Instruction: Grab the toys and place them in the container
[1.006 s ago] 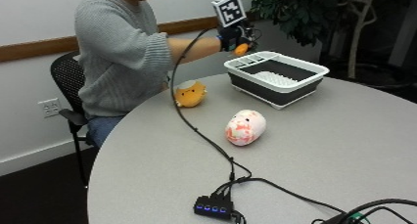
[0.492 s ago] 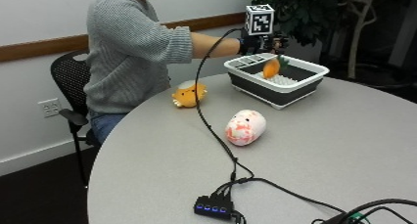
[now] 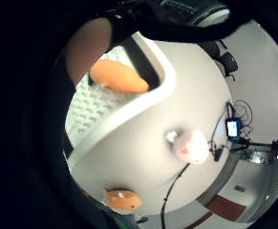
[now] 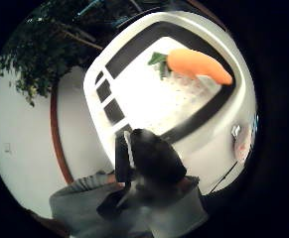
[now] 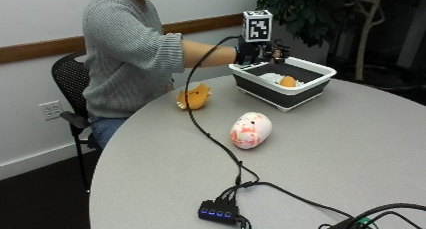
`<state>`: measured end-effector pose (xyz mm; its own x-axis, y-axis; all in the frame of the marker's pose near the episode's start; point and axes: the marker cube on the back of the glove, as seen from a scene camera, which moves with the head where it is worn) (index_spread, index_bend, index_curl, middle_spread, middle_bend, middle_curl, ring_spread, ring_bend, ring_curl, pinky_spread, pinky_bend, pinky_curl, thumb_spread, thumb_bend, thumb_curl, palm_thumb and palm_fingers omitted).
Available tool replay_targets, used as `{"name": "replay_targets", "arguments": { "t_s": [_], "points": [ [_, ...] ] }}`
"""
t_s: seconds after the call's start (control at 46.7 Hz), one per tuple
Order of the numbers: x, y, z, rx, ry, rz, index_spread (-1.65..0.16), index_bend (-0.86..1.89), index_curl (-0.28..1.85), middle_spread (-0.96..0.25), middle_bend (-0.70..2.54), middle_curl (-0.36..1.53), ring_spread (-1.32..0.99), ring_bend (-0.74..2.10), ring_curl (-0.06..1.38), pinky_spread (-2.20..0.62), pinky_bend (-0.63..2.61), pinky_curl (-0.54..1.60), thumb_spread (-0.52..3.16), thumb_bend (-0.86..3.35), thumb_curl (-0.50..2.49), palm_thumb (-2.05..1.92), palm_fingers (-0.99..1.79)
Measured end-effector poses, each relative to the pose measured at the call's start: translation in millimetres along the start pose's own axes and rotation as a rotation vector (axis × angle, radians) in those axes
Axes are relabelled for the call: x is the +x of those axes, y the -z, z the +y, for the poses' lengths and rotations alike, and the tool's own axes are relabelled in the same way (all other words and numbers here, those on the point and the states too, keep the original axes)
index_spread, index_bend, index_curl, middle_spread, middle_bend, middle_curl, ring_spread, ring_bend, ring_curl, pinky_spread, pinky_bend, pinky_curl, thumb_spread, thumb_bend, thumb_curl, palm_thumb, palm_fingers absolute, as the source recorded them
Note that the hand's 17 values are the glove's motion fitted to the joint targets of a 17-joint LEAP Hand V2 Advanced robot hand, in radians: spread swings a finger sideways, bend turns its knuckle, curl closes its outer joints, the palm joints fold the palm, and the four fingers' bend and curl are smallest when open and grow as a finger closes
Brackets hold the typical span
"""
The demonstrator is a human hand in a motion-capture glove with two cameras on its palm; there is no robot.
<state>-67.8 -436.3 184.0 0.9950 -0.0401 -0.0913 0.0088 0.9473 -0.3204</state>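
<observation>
Open table separates the pink toy [image 5: 251, 130], orange toy [image 5: 193, 97] and container [image 5: 283, 91]; nothing stands between.

container [image 5: 287, 91]: smooth plastic, white rim over dark walls, ribbed white floor | carrot toy [image 4: 197, 66]: soft orange cloth, green cloth top | pig toy [image 5: 251, 130]: pale plush, pink blotches | orange toy [image 5: 193, 97]: plush | table [image 5: 346, 154]: smooth matt grey | right hand [image 5: 256, 53]: black matt glove | sleeve [image 5: 136, 49]: grey ribbed knit
</observation>
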Motion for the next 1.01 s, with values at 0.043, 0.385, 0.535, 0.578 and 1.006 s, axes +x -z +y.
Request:
{"name": "replay_targets", "arguments": {
  "t_s": [0.043,0.385,0.535,0.578,1.006],
  "points": [
    [28.6,-0.2,6.9,-0.016,-0.031,0.007,-0.33,0.14,0.26,-0.14,0.11,0.34,-0.12,0.25,0.28,0.01,0.87,0.34,1.24,-0.05,0.34,-0.07,-0.21],
    [209.8,-3.2,66.7,-0.02,-0.417,-0.015,-0.34,0.16,0.27,-0.15,0.12,0.27,-0.12,0.2,0.29,0.04,0.77,0.31,1.28,-0.05,0.26,-0.07,-0.16],
    [214.2,-42.0,62.4,-0.087,-0.469,-0.026,-0.34,0.15,0.28,-0.15,0.12,0.26,-0.12,0.19,0.29,0.04,0.76,0.31,1.29,-0.04,0.25,-0.06,-0.15],
    [212.7,-63.0,62.8,-0.135,-0.478,-0.027,-0.34,0.15,0.28,-0.15,0.13,0.25,-0.12,0.19,0.29,0.04,0.76,0.31,1.29,-0.04,0.25,-0.06,-0.15],
    [201.9,-155.8,75.7,-0.227,-0.499,0.08,-0.35,0.11,0.24,-0.11,0.1,0.19,-0.07,0.27,0.33,0.06,1.0,0.38,1.29,0.0,0.29,0.05,-0.1]
  ]
}}
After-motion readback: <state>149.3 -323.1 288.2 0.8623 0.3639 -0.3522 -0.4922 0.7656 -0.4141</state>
